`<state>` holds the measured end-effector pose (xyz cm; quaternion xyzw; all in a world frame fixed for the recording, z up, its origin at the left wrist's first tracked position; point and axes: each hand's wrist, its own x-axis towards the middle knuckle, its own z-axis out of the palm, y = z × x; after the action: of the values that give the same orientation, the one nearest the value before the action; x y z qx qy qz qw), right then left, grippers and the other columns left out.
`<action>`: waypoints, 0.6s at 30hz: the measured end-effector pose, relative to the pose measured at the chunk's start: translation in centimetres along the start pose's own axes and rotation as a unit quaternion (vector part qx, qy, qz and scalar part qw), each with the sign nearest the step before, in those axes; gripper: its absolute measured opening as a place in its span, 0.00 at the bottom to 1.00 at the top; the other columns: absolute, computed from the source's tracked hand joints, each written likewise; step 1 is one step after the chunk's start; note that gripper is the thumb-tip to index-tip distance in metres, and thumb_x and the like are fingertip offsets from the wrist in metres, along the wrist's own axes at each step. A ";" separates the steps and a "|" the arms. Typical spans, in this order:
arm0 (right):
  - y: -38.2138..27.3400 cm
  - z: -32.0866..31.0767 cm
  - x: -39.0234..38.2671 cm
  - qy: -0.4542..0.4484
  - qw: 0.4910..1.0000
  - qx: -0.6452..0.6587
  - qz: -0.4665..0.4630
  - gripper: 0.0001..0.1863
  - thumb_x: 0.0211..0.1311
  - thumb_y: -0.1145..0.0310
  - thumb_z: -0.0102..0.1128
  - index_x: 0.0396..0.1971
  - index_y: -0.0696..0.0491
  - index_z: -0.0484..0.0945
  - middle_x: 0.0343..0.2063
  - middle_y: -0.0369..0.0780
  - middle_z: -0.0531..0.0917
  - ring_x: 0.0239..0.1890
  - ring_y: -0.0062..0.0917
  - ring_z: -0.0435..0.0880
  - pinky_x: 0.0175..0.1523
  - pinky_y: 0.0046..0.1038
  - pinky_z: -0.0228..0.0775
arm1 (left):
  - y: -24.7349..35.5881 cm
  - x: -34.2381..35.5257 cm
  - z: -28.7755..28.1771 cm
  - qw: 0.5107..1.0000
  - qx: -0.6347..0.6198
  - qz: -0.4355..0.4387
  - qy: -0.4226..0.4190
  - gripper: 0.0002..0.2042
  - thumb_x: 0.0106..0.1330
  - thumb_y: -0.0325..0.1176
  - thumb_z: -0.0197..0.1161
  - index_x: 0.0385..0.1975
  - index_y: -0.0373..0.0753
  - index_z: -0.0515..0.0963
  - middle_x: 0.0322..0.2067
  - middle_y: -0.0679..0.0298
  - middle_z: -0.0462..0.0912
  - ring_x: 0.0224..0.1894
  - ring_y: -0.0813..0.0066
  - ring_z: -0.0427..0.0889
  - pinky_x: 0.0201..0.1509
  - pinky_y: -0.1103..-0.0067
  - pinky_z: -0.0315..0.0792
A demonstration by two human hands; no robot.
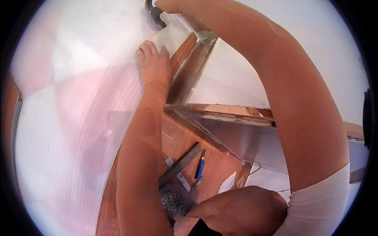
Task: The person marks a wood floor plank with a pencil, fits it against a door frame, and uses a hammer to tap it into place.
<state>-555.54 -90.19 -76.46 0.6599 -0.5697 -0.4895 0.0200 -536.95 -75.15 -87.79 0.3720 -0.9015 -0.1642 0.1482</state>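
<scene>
My left hand (153, 65) rests with fingers bent and thumb apart on a pale flat piece (173, 36), beside a wood-brown strip (184, 51). At the top edge, my right hand (167, 5) is closed around a dark, curved tool (156, 16); part of both is cut off, and the tool's kind cannot be made out. Its lower end comes close to the pale piece, just beyond my left fingers. Under my left forearm spreads a large white and pink, finely striped surface (90, 90).
White-panelled recesses with brown edging (236, 110) are on the right. On the reddish wooden floor (177, 135) lie a metal square (183, 163) and a blue utility knife (200, 169). A grey perforated shoe (174, 198), a white scrap (227, 183) and a thin cable (249, 176) are nearby.
</scene>
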 end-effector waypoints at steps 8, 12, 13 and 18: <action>1.6 0.1 0.7 0.043 0.999 0.012 0.013 0.16 0.66 0.65 0.54 0.42 0.53 0.89 0.44 0.47 0.90 0.49 0.40 0.90 0.54 0.42 0.82 | 0.6 0.4 -1.3 0.999 -0.018 0.020 -0.018 0.19 0.77 0.39 0.50 0.61 0.49 0.82 0.64 0.38 0.69 0.66 0.41 0.65 0.70 0.55 0.55; 1.0 0.6 1.2 0.029 0.998 -0.051 -0.039 0.16 0.67 0.66 0.53 0.41 0.54 0.90 0.44 0.49 0.90 0.47 0.42 0.90 0.53 0.42 0.82 | 0.0 0.3 -1.2 0.999 0.013 0.017 -0.027 0.19 0.77 0.39 0.50 0.62 0.49 0.81 0.64 0.38 0.69 0.67 0.41 0.64 0.70 0.53 0.55; 1.1 0.7 1.2 0.040 0.999 -0.001 -0.012 0.15 0.67 0.67 0.53 0.41 0.54 0.90 0.43 0.49 0.90 0.47 0.42 0.90 0.52 0.42 0.82 | 0.1 0.3 -1.0 0.999 0.013 0.021 -0.027 0.19 0.77 0.39 0.50 0.62 0.49 0.81 0.64 0.38 0.69 0.67 0.41 0.64 0.70 0.53 0.55; 2.0 0.7 1.6 0.072 0.997 -0.017 -0.024 0.14 0.65 0.69 0.54 0.39 0.53 0.89 0.40 0.49 0.90 0.44 0.42 0.91 0.48 0.42 0.83 | -0.2 0.4 -1.2 0.999 0.020 0.015 -0.022 0.19 0.77 0.38 0.50 0.63 0.51 0.81 0.64 0.38 0.69 0.67 0.41 0.64 0.70 0.55 0.56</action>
<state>-557.68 -91.70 -76.64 0.7062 -0.5426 -0.4509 0.0604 -536.58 -75.79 -86.77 0.3580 -0.9131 -0.1516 0.1231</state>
